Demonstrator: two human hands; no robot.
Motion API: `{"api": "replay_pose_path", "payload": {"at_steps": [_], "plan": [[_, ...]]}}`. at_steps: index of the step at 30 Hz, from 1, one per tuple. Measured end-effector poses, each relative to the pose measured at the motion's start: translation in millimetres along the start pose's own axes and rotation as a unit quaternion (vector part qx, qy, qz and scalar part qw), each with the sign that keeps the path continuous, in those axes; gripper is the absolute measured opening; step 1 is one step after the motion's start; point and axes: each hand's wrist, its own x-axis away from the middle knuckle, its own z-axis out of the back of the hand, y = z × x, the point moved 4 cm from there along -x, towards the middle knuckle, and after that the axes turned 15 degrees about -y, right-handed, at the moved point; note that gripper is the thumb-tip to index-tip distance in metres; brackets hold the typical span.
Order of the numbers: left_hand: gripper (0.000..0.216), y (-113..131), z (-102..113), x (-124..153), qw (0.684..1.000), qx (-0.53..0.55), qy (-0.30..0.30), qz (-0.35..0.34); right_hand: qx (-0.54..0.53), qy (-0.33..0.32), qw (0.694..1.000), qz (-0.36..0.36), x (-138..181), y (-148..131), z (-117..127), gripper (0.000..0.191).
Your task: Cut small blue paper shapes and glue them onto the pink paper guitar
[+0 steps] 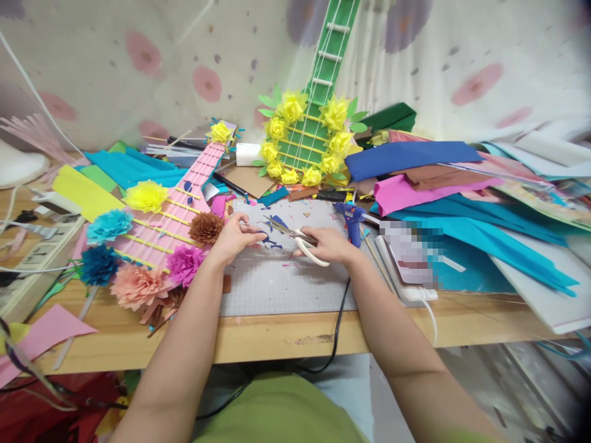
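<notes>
My right hand (325,244) grips a pair of scissors (310,247) by its white handles. The blades point left toward my other hand, above the grey cutting mat (286,289). My left hand (237,239) is pinched, with a small dark blue piece of paper (264,236) at its fingertips. Blue paper scraps (277,220) lie on the mat around the blades. Just left of my left hand rests a pink paper guitar (154,246) trimmed with colourful paper flowers. A blue glue gun (351,221) lies beyond my right hand.
A green paper guitar (307,144) ringed with yellow flowers leans at the back. Folded coloured papers (415,161) are heaped on the right. A phone (409,252) lies near the mat's right side. The power strip (39,261) is at far left; a black cord (340,323) crosses the table edge.
</notes>
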Motion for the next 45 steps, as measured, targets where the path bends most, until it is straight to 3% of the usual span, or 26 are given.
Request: {"api": "replay_pose_path", "payload": {"at_steps": [8,23,26,29,31,34,38,41,45], "plan": [[0.055,1.1,-0.2,-1.8,1.000,-0.016,-0.018,-0.006,0.079,0.019,0.997,-0.004,-1.1,-11.8,-3.4,0.044],[0.055,-1.2,1.4,-0.9,0.999,-0.029,-0.014,-0.008,0.097,0.052,0.994,-0.005,0.0,-11.0,0.3,0.039],[0.056,-1.7,1.3,-1.7,1.000,-0.014,-0.016,-0.014,0.050,0.061,0.997,0.003,-0.1,-8.1,0.4,0.038],[0.055,-0.5,0.2,-4.3,0.999,0.000,-0.015,-0.048,-0.133,0.076,0.988,0.029,-4.0,-7.1,-3.4,0.039],[0.053,1.5,-3.0,-6.4,0.995,-0.002,-0.022,-0.093,-0.328,0.056,0.941,0.056,-10.9,-8.5,-11.6,0.039],[0.048,2.6,-12.0,-8.6,0.987,-0.017,-0.046,-0.155,-0.570,0.000,0.816,0.095,-24.5,-15.0,-27.0,0.036],[0.042,-0.2,-23.2,-9.0,0.978,-0.040,-0.065,-0.193,-0.721,-0.074,0.683,0.090,-36.5,-21.1,-41.7,0.030],[0.039,-2.3,-27.7,-8.5,0.975,-0.052,-0.077,-0.200,-0.758,-0.093,0.640,0.088,-37.2,-22.8,-43.2,0.028],[0.040,-3.5,-29.9,-8.4,0.975,-0.062,-0.099,-0.188,-0.758,-0.083,0.642,0.084,-35.7,-23.2,-40.8,0.028]]}}
